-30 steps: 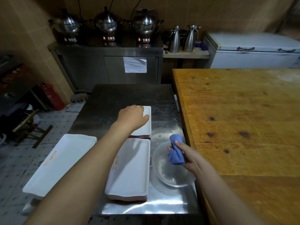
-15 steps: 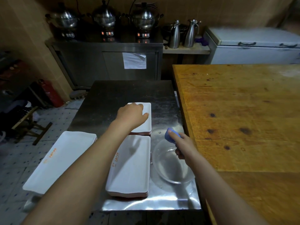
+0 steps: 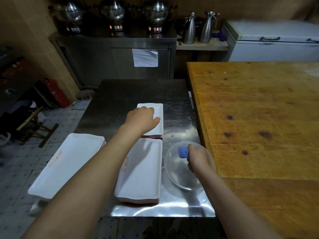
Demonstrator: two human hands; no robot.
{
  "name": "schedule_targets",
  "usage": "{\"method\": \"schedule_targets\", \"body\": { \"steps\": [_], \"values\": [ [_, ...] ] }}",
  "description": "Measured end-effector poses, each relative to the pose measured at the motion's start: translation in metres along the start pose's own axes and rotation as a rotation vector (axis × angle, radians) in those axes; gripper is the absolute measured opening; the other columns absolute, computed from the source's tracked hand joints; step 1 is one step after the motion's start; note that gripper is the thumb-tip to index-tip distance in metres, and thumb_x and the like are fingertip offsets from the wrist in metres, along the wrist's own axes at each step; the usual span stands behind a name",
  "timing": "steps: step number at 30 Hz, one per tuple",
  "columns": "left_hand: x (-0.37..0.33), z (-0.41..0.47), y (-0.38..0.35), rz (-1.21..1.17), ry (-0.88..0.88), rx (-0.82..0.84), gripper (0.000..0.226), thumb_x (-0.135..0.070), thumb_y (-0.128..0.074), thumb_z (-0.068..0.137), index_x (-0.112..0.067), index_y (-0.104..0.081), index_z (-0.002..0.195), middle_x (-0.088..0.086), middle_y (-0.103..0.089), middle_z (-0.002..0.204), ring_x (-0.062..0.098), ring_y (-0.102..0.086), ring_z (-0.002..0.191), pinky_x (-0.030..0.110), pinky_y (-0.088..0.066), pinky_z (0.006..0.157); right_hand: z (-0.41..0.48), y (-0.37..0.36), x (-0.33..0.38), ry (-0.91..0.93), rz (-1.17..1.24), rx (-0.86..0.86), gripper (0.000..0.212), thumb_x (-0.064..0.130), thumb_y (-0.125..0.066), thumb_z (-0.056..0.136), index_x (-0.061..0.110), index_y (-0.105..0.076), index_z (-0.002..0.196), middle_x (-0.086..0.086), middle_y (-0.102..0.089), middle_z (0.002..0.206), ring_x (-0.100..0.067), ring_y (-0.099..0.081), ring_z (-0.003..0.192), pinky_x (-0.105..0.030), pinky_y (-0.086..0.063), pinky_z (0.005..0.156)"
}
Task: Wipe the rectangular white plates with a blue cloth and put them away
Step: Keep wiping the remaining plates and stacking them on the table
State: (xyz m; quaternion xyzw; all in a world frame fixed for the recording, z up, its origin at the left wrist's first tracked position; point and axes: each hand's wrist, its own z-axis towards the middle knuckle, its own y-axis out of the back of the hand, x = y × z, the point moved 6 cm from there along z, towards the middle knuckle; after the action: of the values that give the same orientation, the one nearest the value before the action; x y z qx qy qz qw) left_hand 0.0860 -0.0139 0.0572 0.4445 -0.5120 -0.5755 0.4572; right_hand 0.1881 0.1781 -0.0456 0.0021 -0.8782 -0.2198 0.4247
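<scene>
Head view, left hand [image 3: 142,120]: my arm reaches forward and the hand lies knuckles-up on the top plate of the far stack, fingers bent, thumb out to the right on the white surface. I cannot tell whether it grips the plate or only rests there.
Head view, far stack [image 3: 156,110]: small rectangular white plates under my left hand, on the steel table [image 3: 127,95].
Head view, near stack [image 3: 140,171]: longer white plates just behind my left hand, under my forearm, touching or almost touching the far stack.
Head view, left stack [image 3: 69,163]: long white plates well to the left of my left forearm, at the table's left edge and jutting past it.
Head view, right hand [image 3: 198,157]: closed around the blue cloth, held over the glass bowl.
Head view, blue cloth [image 3: 183,152]: bunched; its end sticks out of the left side of my right fist.
Head view, glass bowl [image 3: 179,180]: clear, round, below my right hand, just right of the near stack.
Head view, wooden table [image 3: 259,118]: right of my right hand, beside the steel table.
Head view, background: three steel pots [image 3: 113,10] and two jugs [image 3: 189,29], far beyond both hands.
</scene>
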Motion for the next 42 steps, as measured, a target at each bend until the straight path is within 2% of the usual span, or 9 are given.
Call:
{"method": "schedule_targets", "body": {
  "steps": [4, 10, 15, 18, 21, 24, 33, 36, 42],
  "values": [
    [0.0, -0.003, -0.002, -0.003, -0.004, 0.005, 0.042, -0.045, -0.04, 0.093, -0.015, -0.058, 0.117, 0.007, -0.063, 0.114, 0.026, -0.061, 0.095, 0.033, -0.051, 0.077, 0.003, -0.002, -0.013, -0.063, 0.046, 0.032, 0.025, 0.017, -0.041, 0.091, 0.006, -0.047, 0.069, -0.009, -0.041, 0.054, -0.018, -0.036, 0.042, -0.016, -0.025, 0.039],
    [0.003, 0.0, 0.002, -0.006, 0.002, -0.046, 0.04, -0.043, -0.04, 0.093, -0.014, -0.06, 0.112, 0.009, -0.063, 0.108, 0.027, -0.059, 0.092, 0.029, -0.043, 0.068, -0.004, 0.007, 0.041, 0.108, 0.269, -0.02, 0.028, 0.017, -0.04, 0.09, 0.012, -0.041, 0.062, -0.008, -0.037, 0.057, -0.015, -0.032, 0.045, -0.022, -0.022, 0.046],
    [0.002, -0.004, -0.003, -0.009, 0.007, -0.052, 0.04, -0.045, -0.042, 0.092, -0.016, -0.059, 0.113, 0.007, -0.064, 0.109, 0.023, -0.061, 0.088, 0.028, -0.046, 0.068, -0.02, 0.009, 0.001, -0.058, -0.118, 0.069, 0.013, 0.014, -0.053, 0.084, 0.005, -0.053, 0.076, -0.01, -0.044, 0.062, -0.019, -0.036, 0.045, -0.018, -0.025, 0.041],
    [0.002, -0.005, -0.004, -0.003, 0.016, -0.047, 0.04, -0.045, -0.042, 0.092, -0.017, -0.059, 0.115, 0.006, -0.063, 0.111, 0.023, -0.061, 0.089, 0.029, -0.047, 0.07, -0.013, 0.01, 0.013, 0.019, 0.023, -0.001, 0.022, 0.021, -0.045, 0.09, 0.005, -0.057, 0.08, -0.009, -0.046, 0.06, -0.02, -0.039, 0.046, -0.021, -0.027, 0.044],
    [0.002, -0.005, -0.004, -0.012, 0.023, -0.043, 0.04, -0.044, -0.042, 0.093, -0.015, -0.059, 0.114, 0.008, -0.063, 0.11, 0.025, -0.06, 0.091, 0.031, -0.048, 0.071, -0.004, 0.011, 0.043, 0.161, 0.245, -0.021, 0.028, 0.023, -0.042, 0.089, 0.011, -0.048, 0.064, -0.008, -0.042, 0.056, -0.017, -0.037, 0.046, -0.023, -0.026, 0.045],
    [0.002, -0.006, -0.005, -0.019, 0.012, -0.036, 0.041, -0.044, -0.041, 0.093, -0.014, -0.059, 0.115, 0.008, -0.063, 0.112, 0.025, -0.06, 0.093, 0.03, -0.046, 0.071, -0.001, 0.006, 0.016, 0.156, 0.06, -0.023, 0.034, 0.03, -0.044, 0.091, 0.01, -0.052, 0.065, -0.006, -0.045, 0.056, -0.018, -0.04, 0.044, -0.02, -0.027, 0.041],
    [-0.001, 0.0, 0.002, 0.027, 0.005, -0.029, 0.042, -0.043, -0.04, 0.093, -0.014, -0.058, 0.117, 0.01, -0.06, 0.117, 0.028, -0.058, 0.1, 0.03, -0.042, 0.072, 0.014, 0.007, 0.024, 0.165, 0.191, 0.205, 0.04, 0.054, -0.058, 0.085, 0.015, -0.053, 0.091, -0.006, -0.055, 0.068, -0.012, -0.046, 0.037, -0.016, -0.032, 0.037],
    [-0.002, -0.001, 0.001, 0.054, 0.004, -0.003, 0.042, -0.043, -0.039, 0.093, -0.015, -0.056, 0.12, 0.009, -0.06, 0.119, 0.027, -0.057, 0.102, 0.032, -0.045, 0.076, 0.004, -0.002, -0.001, 0.019, 0.19, 0.33, 0.034, 0.045, -0.068, 0.082, 0.013, -0.061, 0.09, -0.006, -0.06, 0.069, -0.013, -0.049, 0.041, -0.015, -0.032, 0.038],
    [0.001, -0.001, 0.005, 0.064, 0.021, 0.004, 0.043, -0.043, -0.04, 0.093, -0.016, -0.055, 0.122, 0.009, -0.059, 0.121, 0.026, -0.058, 0.102, 0.034, -0.048, 0.08, -0.003, 0.015, 0.051, 0.21, 0.522, 0.432, 0.016, 0.025, -0.059, 0.092, 0.011, -0.056, 0.099, -0.007, -0.072, 0.076, -0.019, -0.069, 0.057, -0.02, -0.047, 0.041]
  ]
}}
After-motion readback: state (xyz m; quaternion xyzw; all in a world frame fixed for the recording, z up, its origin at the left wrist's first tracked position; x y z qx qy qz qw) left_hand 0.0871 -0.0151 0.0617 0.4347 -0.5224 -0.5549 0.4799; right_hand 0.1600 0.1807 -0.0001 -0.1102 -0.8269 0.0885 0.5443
